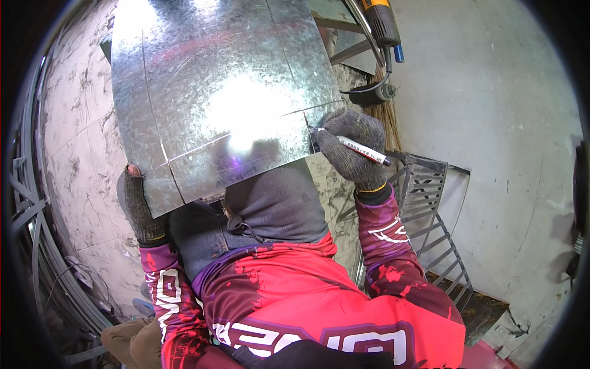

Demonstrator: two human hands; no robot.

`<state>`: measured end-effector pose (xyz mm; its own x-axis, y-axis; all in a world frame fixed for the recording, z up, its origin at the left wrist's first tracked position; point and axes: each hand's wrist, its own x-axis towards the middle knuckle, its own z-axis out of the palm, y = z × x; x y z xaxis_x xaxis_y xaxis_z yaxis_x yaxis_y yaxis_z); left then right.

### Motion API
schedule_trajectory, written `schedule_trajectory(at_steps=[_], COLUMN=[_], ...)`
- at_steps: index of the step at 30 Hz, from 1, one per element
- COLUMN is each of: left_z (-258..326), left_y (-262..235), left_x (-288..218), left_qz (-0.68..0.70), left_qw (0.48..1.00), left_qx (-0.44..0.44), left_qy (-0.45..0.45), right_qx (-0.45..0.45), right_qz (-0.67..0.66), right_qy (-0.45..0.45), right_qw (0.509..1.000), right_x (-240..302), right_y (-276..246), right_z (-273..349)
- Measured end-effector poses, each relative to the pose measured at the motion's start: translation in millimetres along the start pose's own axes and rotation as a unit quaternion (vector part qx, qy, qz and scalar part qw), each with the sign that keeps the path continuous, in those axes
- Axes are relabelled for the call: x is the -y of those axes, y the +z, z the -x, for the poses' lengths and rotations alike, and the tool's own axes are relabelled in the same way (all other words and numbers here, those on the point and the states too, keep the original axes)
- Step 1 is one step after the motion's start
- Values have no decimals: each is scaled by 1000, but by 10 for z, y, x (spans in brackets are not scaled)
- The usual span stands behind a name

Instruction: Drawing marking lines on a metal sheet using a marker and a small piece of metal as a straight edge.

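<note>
A shiny galvanized metal sheet lies in front of me above my lap, tilted, with a bright glare at its middle. Dark lines run along and across its face, several of them close to the near edge. My left hand, in a dark knit glove with a bare thumb tip, grips the sheet at its left near corner; the fingers beneath are hidden. In my right hand, gloved too, is a white marker pen with a dark end. Its tip points at a short dark line by the sheet's right edge.
Past the sheet's right edge are a yellow and black power tool with a cord, and broom bristles. A slatted metal frame leans by the pale wall at right. Long metal bars lie at far left on the marbled floor.
</note>
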<state>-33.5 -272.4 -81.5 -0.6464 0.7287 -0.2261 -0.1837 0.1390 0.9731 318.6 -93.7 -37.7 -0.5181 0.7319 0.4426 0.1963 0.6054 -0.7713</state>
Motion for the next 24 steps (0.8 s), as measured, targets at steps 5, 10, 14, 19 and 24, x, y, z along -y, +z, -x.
schedule_trajectory(at_steps=[5,10,14,19,24], left_z=[-30,-76,-46,-30,-52], left_y=[-8,-81,-5,-2,-21], left_x=[26,43,15,-13,1], left_qz=[11,0,44,27,35], left_qw=[1000,1000,999,999,999], left_qx=[3,21,5,4,11], left_qy=[-2,-7,-16,-18,-18], right_qx=[2,2,8,-8,12], right_qz=[8,55,39,-5,65], right_qy=[4,-21,-4,23,-20], right_qw=[1000,998,999,1000,998], right_x=[-4,14,-30,1,51], right_y=[-7,-12,19,30,-19], right_z=[-13,-29,36,-9,1])
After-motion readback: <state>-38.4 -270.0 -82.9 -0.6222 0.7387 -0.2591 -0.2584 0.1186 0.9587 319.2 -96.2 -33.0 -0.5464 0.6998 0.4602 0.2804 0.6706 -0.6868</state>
